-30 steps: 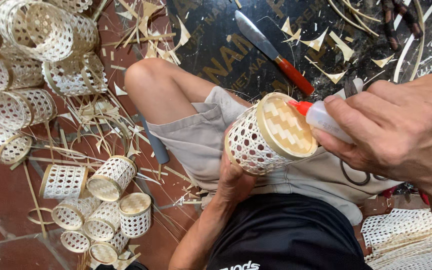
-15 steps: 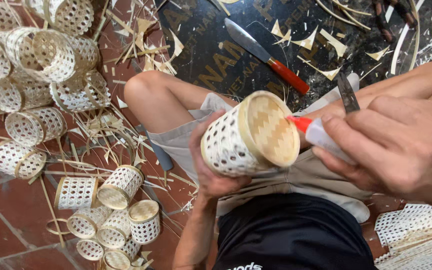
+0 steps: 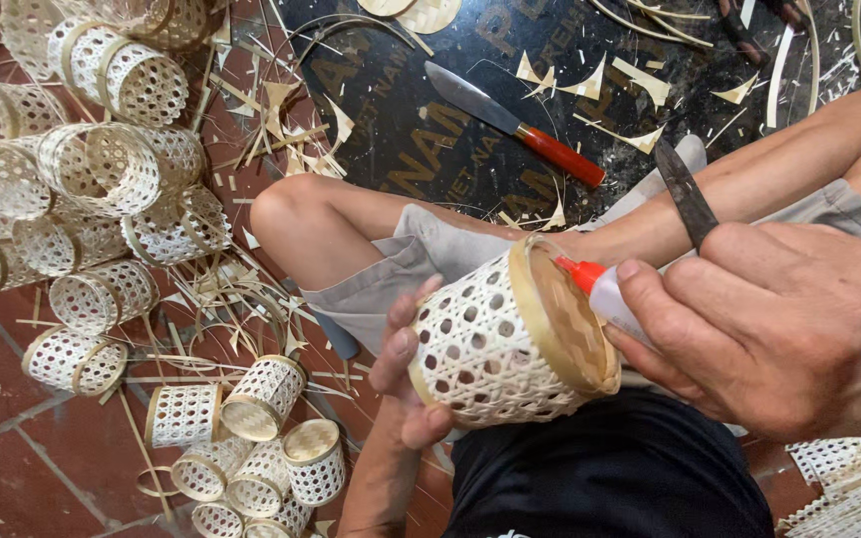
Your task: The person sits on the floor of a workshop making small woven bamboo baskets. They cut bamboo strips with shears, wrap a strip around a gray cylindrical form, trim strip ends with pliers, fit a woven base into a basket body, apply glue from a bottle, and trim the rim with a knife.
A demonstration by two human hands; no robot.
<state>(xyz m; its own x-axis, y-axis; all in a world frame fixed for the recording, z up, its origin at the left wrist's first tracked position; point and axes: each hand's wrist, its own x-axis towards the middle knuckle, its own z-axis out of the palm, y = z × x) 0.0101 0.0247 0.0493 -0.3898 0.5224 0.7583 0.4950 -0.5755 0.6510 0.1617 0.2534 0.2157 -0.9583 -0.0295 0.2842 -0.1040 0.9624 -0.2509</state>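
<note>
Over the lap, centre frame, sits the woven bamboo basket [image 3: 505, 344], tilted on its side, woven base disc facing right. Left hand [image 3: 413, 364] cups the basket wall from the left; thumb and fingers [image 3: 401, 349] curled round the weave, clenched on it, not splayed. Right hand [image 3: 769, 334], right of the basket, is closed around a small glue bottle [image 3: 605, 294], red nozzle touching the basket's base rim; same hand also pinches a dark knife blade [image 3: 685, 194] sticking up.

Risk, as I judge it: glue could run through the open weave onto the left fingertips, since they sit near the rim. The blade held alongside the bottle could nick the forearm if the wrist twists.

Above the basket lies a red-handled knife [image 3: 515, 125] on a dark mat [image 3: 401, 130]. Left of the basket: finished baskets [image 3: 102, 179], bamboo scraps.
</note>
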